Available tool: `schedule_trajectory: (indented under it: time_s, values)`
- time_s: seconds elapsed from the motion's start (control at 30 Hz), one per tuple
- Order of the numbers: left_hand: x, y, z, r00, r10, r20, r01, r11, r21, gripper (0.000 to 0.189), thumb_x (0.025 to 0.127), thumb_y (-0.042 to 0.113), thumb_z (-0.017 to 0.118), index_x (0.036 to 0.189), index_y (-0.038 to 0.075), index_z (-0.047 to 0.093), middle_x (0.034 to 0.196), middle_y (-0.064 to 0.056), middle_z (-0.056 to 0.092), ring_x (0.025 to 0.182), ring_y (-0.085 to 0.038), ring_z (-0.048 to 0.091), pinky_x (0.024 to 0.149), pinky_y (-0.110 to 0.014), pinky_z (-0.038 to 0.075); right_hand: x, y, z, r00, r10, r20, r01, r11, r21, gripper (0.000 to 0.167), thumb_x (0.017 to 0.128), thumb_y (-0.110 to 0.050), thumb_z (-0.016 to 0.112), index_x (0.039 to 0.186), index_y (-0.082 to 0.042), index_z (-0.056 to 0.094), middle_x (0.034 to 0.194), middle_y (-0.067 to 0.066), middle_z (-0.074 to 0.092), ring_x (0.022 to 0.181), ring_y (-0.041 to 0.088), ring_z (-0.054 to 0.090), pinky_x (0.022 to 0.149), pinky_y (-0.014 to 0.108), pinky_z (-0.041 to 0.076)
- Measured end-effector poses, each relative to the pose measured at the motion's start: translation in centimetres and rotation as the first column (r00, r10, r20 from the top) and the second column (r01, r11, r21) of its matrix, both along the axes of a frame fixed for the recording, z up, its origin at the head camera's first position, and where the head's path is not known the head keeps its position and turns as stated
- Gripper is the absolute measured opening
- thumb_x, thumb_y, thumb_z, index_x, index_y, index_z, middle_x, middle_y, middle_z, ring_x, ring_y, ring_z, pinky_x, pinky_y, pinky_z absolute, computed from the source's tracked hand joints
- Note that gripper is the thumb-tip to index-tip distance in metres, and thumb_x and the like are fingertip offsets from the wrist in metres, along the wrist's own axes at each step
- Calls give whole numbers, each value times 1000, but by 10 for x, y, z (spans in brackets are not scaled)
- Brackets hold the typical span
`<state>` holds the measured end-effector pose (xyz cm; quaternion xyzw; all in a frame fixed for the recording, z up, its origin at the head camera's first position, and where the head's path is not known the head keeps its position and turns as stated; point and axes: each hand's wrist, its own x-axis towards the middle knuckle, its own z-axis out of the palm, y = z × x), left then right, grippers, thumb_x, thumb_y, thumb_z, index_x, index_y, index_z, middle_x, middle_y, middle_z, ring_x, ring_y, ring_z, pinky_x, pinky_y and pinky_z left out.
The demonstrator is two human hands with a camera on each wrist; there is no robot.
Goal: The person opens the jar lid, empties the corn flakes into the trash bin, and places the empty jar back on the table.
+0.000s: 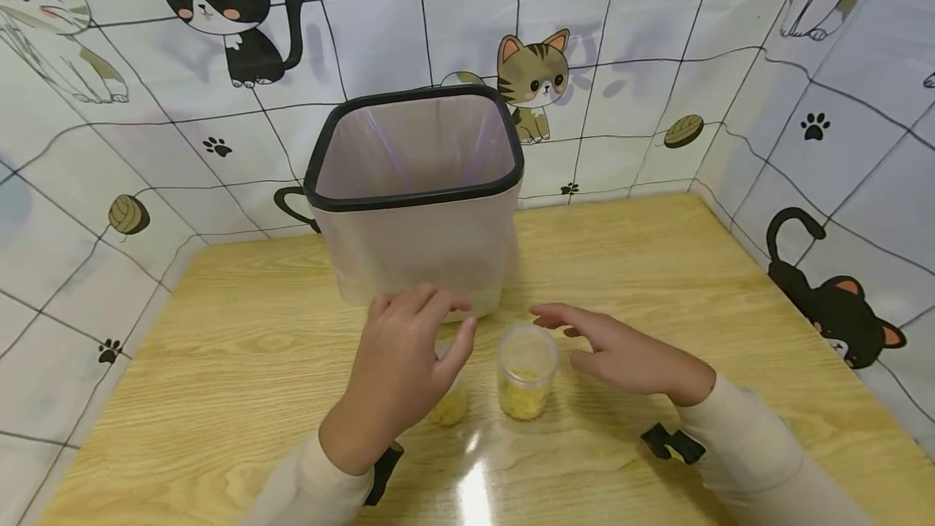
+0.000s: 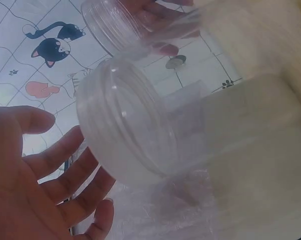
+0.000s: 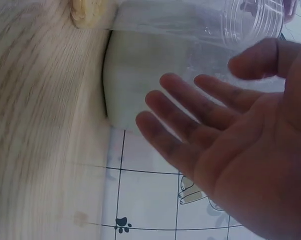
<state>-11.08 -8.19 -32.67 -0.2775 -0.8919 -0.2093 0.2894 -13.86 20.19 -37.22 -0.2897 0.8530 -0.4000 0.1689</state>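
Observation:
Two clear plastic jars stand side by side on the table. The right jar (image 1: pixel 526 384) has yellow pieces in its lower part, too small to identify. Its ridged neck shows in the right wrist view. My left hand (image 1: pixel 402 364) hovers over the left jar (image 1: pixel 450 406) and hides most of it; yellow contents show below. In the left wrist view the spread fingers lie at the rim of the near jar (image 2: pixel 125 120); contact cannot be told. My right hand (image 1: pixel 628 351) is beside the right jar, its fingers loosely extended and holding nothing.
A translucent bin (image 1: pixel 416 254) with a black rim stands behind the jars, near the back wall. The wood-grain table (image 1: pixel 621 266) extends to both sides. Cat-patterned sheeting (image 1: pixel 635 96) encloses the back and sides. Dark straps (image 1: pixel 674 443) sit at the wrists.

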Motion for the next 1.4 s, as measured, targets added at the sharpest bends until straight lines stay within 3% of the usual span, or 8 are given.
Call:
schedule_trajectory:
  time_s: [0.2,0.5,0.73,0.9,1.0,1.13,1.27,1.4]
  values:
    - [2,-2,0,1000,7,9,-7,1000,-6,12,91,28,69,98,18,71,95,3,70,88,-17,67,79,-39,42,-3,-2,-6,991,91,95,-89,996,-24,88,82,9,51,160,-19,20,163,7,30,146,30,36,113,61,32]
    - [1,2,-1,1000,-25,8,25,1000,-2,12,91,27,69,97,17,71,96,2,70,90,-19,67,80,-40,46,-1,-8,-12,988,71,136,-61,995,-73,96,84,-30,81,159,-24,22,147,-4,50,136,20,50,112,48,38]
    - [2,7,-5,997,-77,-18,77,997,-18,12,89,26,71,97,17,72,94,2,67,87,-19,65,79,-38,53,2,-15,-16,982,99,164,-66,978,-196,68,84,-18,80,144,-20,48,135,4,60,127,30,57,105,48,45]
    - [5,10,-7,993,-115,-5,115,993,-35,19,90,30,71,102,16,72,96,3,67,87,-17,64,79,-37,53,5,-18,-15,987,85,134,-60,981,-183,65,85,-22,80,142,-19,49,133,2,61,126,27,58,106,48,45]
    - [8,11,-7,983,-177,50,179,983,-30,30,92,38,70,112,15,70,103,3,67,96,-16,64,87,-36,53,8,-19,-12,990,76,115,-54,982,-180,63,85,-24,80,141,-23,49,133,-3,61,126,21,58,107,46,44]
    - [14,13,-7,953,-270,140,275,961,-24,48,93,46,67,132,19,61,124,1,63,117,-16,60,101,-37,49,14,-23,-6,995,61,77,-47,983,-179,62,86,-28,79,140,-29,49,134,-10,60,127,16,57,105,38,46]
    - [18,14,-7,933,-312,181,326,944,-52,62,93,49,66,147,24,48,141,-1,54,131,-19,52,107,-41,45,23,-27,0,997,60,40,-52,983,-175,67,85,-35,79,143,-35,45,131,-11,62,121,13,60,100,33,48]
    - [21,14,-8,921,-330,208,352,933,-80,67,92,49,67,151,27,42,145,4,51,131,-15,52,105,-39,46,31,-30,6,997,74,12,-71,981,-181,65,86,-35,78,142,-36,45,128,-10,64,118,18,62,98,35,49]
